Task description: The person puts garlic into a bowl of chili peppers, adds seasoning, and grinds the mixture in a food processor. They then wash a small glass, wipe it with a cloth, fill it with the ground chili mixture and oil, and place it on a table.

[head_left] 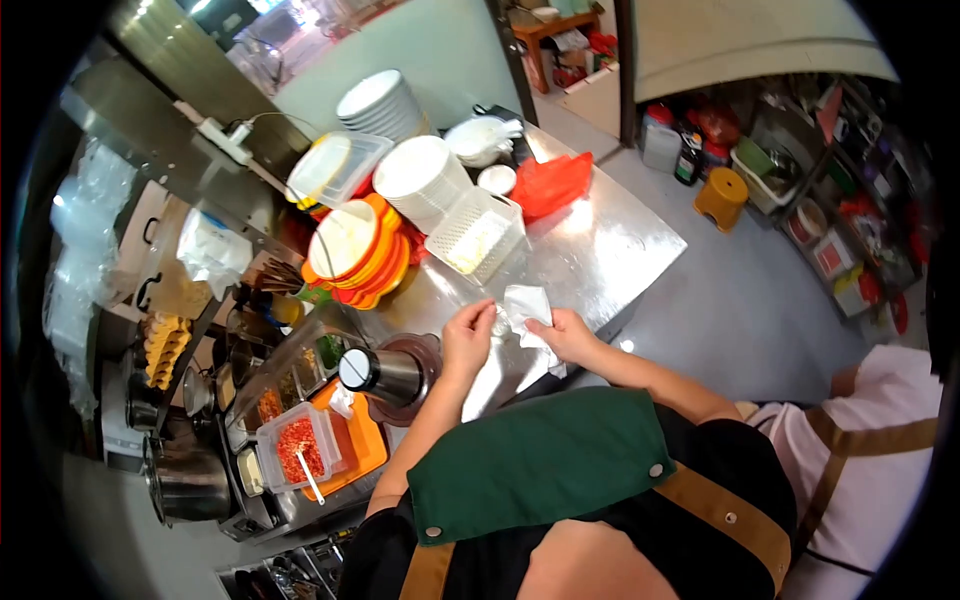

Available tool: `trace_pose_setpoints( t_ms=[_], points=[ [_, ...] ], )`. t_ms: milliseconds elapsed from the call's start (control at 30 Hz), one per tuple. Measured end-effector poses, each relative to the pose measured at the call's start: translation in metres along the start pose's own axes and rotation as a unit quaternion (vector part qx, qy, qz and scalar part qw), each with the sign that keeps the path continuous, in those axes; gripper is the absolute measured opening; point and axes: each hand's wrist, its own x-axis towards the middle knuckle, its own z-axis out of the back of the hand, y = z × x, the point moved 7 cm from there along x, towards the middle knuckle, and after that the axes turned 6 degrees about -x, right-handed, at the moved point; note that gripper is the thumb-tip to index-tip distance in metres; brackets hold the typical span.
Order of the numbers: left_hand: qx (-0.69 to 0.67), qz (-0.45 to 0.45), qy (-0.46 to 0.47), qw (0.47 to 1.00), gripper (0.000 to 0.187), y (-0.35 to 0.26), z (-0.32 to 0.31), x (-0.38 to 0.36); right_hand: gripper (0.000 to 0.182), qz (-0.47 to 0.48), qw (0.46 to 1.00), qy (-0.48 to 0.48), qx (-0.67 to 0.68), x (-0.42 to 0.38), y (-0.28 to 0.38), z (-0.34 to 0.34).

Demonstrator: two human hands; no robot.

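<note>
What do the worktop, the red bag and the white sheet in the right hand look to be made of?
White sheet: matte, limp and creased, so paper tissue or thin cloth. Red bag: thin, glossy plastic, judging by its crinkles. Worktop: smooth metal, likely stainless steel, from its grey sheen and reflections.

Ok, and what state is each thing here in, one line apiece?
White tissue: crumpled, in the right hand
Left hand: fingers curled; any grip unclear
Plastic tub: open, chopped red food inside, white spoon in it
Perforated basket: open
White bowls: stacked
Orange-rimmed dishes: stacked
Red plastic bag: crumpled, on the metal counter
Yellow stool: upright
</note>
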Motion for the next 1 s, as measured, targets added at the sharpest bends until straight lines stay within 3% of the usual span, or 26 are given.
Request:
trace_pose_setpoints(
  t_ms=[67, 133, 167, 267, 300, 333, 367, 467, 533, 600, 733, 900, 1000],
  points=[
    [0.007, 0.128, 0.084, 0.988, 0.019, 0.038, -0.006, -0.002, 0.022, -0.020, 0.990, 0.003, -0.140, -0.013, 0.007, 0.014],
    [-0.054, 0.173, 0.111, 0.977, 0.022, 0.054, -0.021, -0.009, 0.019, -0.011, 0.982, -0.055, -0.180, -0.019, -0.010, 0.034],
    [-0.063, 0.139, 0.106, 0.983, 0.027, 0.073, -0.025, -0.010, 0.016, 0.013, 0.967, -0.116, -0.226, -0.019, -0.027, 0.057],
    [0.182, 0.034, 0.099, 0.978, 0.066, 0.081, -0.021, -0.016, 0.015, 0.013, 0.877, -0.310, -0.367, -0.024, -0.045, 0.140],
    [0.179, 0.037, 0.099, 0.978, 0.066, 0.079, -0.024, -0.019, 0.017, -0.049, 0.866, -0.311, -0.387, -0.023, -0.050, 0.166],
    [0.240, 0.053, 0.109, 0.963, 0.081, 0.077, -0.026, -0.024, 0.019, -0.111, 0.852, -0.311, -0.406, -0.021, -0.057, 0.186],
    [0.301, 0.070, 0.120, 0.943, 0.097, 0.079, -0.028, -0.029, 0.019, -0.115, 0.853, -0.308, -0.406, -0.017, -0.061, 0.196],
    [0.271, 0.053, 0.109, 0.955, 0.114, 0.089, -0.036, -0.032, 0.024, -0.093, 0.867, -0.292, -0.392, -0.001, -0.067, 0.208],
    [0.300, 0.058, 0.079, 0.949, 0.114, 0.087, -0.039, -0.024, 0.028, -0.103, 0.852, -0.277, -0.433, 0.014, -0.065, 0.208],
    [0.327, 0.129, 0.035, 0.936, 0.111, 0.090, -0.030, -0.019, 0.032, -0.115, 0.844, -0.254, -0.459, 0.024, -0.063, 0.214],
    [0.355, 0.095, 0.004, 0.930, 0.103, 0.097, -0.028, -0.014, 0.047, -0.151, 0.820, -0.213, -0.509, 0.032, -0.054, 0.220],
    [0.217, 0.047, -0.005, 0.975, 0.094, 0.115, -0.026, -0.010, 0.051, -0.132, 0.823, -0.306, -0.460, 0.026, -0.042, 0.260],
    [0.191, 0.041, 0.001, 0.981, 0.091, 0.103, -0.026, -0.013, 0.040, -0.093, 0.842, -0.320, -0.424, 0.019, -0.012, 0.233]
  ],
)
